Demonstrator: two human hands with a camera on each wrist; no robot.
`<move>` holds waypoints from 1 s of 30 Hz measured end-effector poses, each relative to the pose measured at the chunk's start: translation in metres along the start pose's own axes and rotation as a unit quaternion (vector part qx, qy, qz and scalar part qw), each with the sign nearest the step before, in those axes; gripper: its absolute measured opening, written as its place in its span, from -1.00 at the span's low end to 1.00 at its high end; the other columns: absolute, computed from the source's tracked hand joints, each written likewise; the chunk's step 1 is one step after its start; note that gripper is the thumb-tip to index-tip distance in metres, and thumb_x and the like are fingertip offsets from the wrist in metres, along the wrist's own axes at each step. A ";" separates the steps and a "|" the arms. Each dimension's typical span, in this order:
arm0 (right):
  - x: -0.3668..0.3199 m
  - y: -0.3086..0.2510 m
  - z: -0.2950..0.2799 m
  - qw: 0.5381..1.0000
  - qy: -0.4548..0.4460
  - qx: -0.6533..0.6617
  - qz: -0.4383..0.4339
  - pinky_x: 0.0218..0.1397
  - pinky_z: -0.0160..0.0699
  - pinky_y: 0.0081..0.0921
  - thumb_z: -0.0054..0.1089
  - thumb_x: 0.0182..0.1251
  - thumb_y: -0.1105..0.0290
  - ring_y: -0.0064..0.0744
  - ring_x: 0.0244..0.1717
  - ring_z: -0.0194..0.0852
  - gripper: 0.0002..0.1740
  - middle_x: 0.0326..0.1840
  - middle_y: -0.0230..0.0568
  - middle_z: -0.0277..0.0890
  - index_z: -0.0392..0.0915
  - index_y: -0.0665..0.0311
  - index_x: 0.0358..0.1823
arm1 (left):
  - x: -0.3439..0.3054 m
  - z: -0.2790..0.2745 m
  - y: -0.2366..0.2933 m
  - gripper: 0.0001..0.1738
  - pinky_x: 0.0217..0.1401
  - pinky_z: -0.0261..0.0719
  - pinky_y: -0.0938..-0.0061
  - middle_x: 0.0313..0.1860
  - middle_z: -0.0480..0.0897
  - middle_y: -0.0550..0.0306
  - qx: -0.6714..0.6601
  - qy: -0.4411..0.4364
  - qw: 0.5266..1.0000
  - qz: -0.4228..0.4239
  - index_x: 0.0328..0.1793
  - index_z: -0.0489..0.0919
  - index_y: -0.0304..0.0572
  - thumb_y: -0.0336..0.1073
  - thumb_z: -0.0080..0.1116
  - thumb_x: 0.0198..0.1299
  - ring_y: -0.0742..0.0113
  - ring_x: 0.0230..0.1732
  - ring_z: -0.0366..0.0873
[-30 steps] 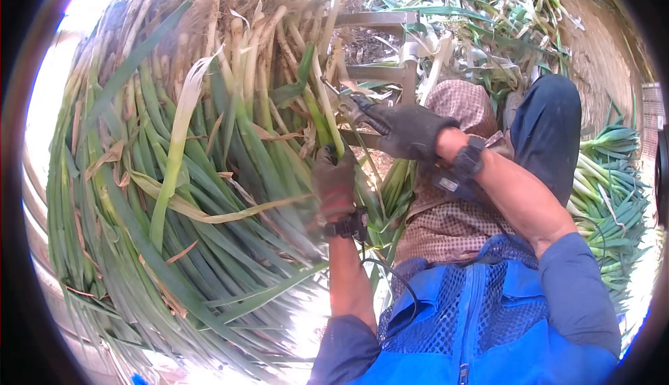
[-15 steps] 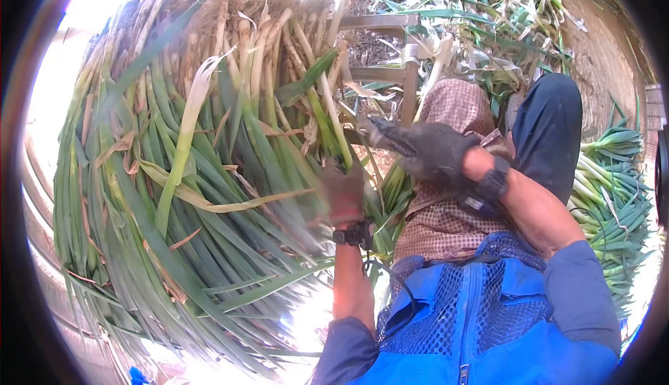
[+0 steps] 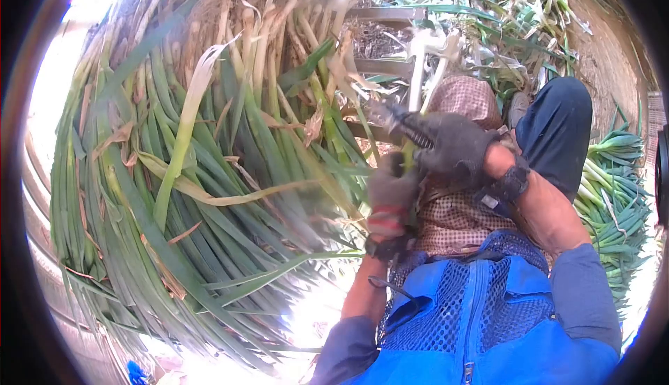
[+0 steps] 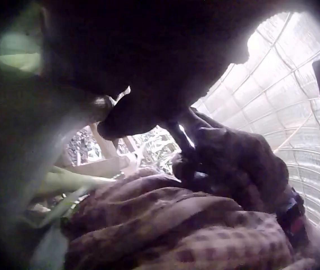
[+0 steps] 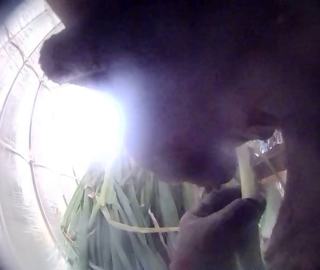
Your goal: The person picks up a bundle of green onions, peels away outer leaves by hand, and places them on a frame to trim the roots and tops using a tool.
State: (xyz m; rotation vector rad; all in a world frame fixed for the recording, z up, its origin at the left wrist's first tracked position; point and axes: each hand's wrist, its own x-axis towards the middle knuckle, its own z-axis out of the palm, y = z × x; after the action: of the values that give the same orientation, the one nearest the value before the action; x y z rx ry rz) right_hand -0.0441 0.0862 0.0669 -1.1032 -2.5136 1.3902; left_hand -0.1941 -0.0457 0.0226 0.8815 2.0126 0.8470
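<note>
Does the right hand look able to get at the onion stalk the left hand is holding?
Probably yes. The right hand sits right beside the stalk, just above the left hand that grips it, and nothing seems to lie between them. It grips what looks like a small tool, though.

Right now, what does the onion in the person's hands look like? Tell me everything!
The green onion is one long stalk, pale white toward the top end with loose papery skin, green lower down. It stands nearly upright. The gloved left hand grips its lower part; the gloved right hand, holding a dark tool, is beside it.
</note>
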 end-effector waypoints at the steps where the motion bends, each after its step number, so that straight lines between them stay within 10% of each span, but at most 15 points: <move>1: 0.005 0.004 -0.002 1.000 0.020 -0.010 0.001 0.02 0.66 -0.05 0.33 0.22 0.25 0.18 -0.12 0.70 -0.21 -0.14 0.20 0.66 0.40 0.08 0.55 | -0.001 0.012 0.005 -0.64 -0.13 0.69 0.35 -0.26 0.80 -0.09 -0.071 -0.028 0.997 -0.018 0.04 0.72 -0.33 -0.23 0.37 0.21 0.20 -0.26 0.77; 4: 0.004 0.001 -0.016 0.997 0.061 -0.001 0.054 0.01 0.65 -0.07 0.31 0.23 0.26 0.15 -0.15 0.69 -0.28 -0.17 0.18 0.65 0.47 0.16 0.48 | -0.008 0.057 0.042 -0.65 -0.06 0.69 0.33 -0.20 0.81 -0.12 -0.296 -0.133 0.945 -0.036 0.06 0.72 -0.30 -0.20 0.33 0.28 0.13 -0.17 0.80; 7: 0.005 0.013 -0.025 0.993 0.110 -0.049 0.018 0.00 0.64 -0.13 0.32 0.19 0.26 0.03 -0.14 0.71 -0.23 -0.17 0.17 0.64 0.45 0.22 0.50 | 0.000 0.059 0.063 -0.64 -0.01 0.69 0.34 -0.11 0.81 -0.12 -0.112 -0.234 0.966 0.016 0.12 0.70 -0.31 -0.21 0.32 0.31 0.19 -0.09 0.80; 10: -0.002 0.003 -0.034 0.999 0.015 0.050 -0.013 0.02 0.64 -0.16 0.32 0.19 0.24 -0.01 -0.13 0.72 -0.19 -0.15 0.18 0.64 0.41 0.23 0.54 | 0.032 0.060 0.015 -0.62 -0.01 0.69 0.34 -0.06 0.80 -0.13 0.250 -0.199 0.869 0.377 0.15 0.69 -0.30 -0.23 0.34 0.31 0.19 -0.06 0.79; 11: -0.002 -0.008 -0.041 0.999 -0.014 0.030 -0.004 0.05 0.64 -0.17 0.32 0.19 0.22 0.02 -0.13 0.72 -0.16 -0.12 0.19 0.64 0.40 0.20 0.56 | 0.013 0.017 0.063 -0.61 0.01 0.71 0.32 -0.06 0.80 -0.12 -0.041 -0.230 0.965 0.115 0.16 0.70 -0.32 -0.24 0.35 0.28 0.14 -0.07 0.80; 13: 0.008 -0.002 -0.037 0.999 -0.043 -0.001 0.028 0.05 0.65 -0.16 0.32 0.19 0.21 0.05 -0.13 0.71 -0.12 -0.12 0.20 0.65 0.34 0.15 0.61 | 0.040 0.002 0.008 -0.61 0.04 0.71 0.33 -0.06 0.81 -0.11 -0.059 -0.137 0.989 0.021 0.16 0.72 -0.31 -0.26 0.36 0.26 0.11 -0.07 0.80; 17: 0.009 -0.015 -0.009 0.994 -0.108 -0.016 -0.031 -0.02 0.70 -0.03 0.26 0.18 0.23 0.20 -0.18 0.73 -0.06 -0.21 0.21 0.69 0.22 0.01 0.67 | 0.084 -0.060 -0.060 -0.68 0.03 0.67 0.40 -0.08 0.82 0.08 0.045 0.148 0.987 0.046 0.15 0.76 -0.27 -0.31 0.34 0.32 0.36 -0.13 0.72; 20: 0.019 -0.025 0.006 0.992 -0.118 -0.028 -0.025 -0.05 0.70 0.05 0.22 0.16 0.29 0.25 -0.20 0.73 0.00 -0.25 0.24 0.70 0.11 -0.05 0.72 | 0.081 -0.084 -0.036 -0.66 0.12 0.62 0.27 0.01 0.81 -0.05 0.045 0.169 0.984 -0.039 0.14 0.73 -0.24 -0.21 0.25 0.37 0.10 -0.03 0.75; 30: 0.040 -0.017 0.025 0.997 -0.065 -0.040 -0.022 -0.08 0.71 0.03 0.26 0.19 0.29 0.23 -0.24 0.73 -0.03 -0.27 0.20 0.69 0.13 -0.05 0.70 | 0.106 -0.081 -0.016 -0.65 0.04 0.63 0.24 -0.01 0.81 -0.05 0.112 0.164 0.980 -0.027 0.13 0.75 -0.18 -0.17 0.31 0.31 0.12 -0.04 0.77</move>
State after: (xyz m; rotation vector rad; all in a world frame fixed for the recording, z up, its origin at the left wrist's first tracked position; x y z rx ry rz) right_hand -0.0925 0.0873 0.0543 -0.9948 -2.6876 1.4060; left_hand -0.3161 0.0095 0.0098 0.8480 2.4450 0.7859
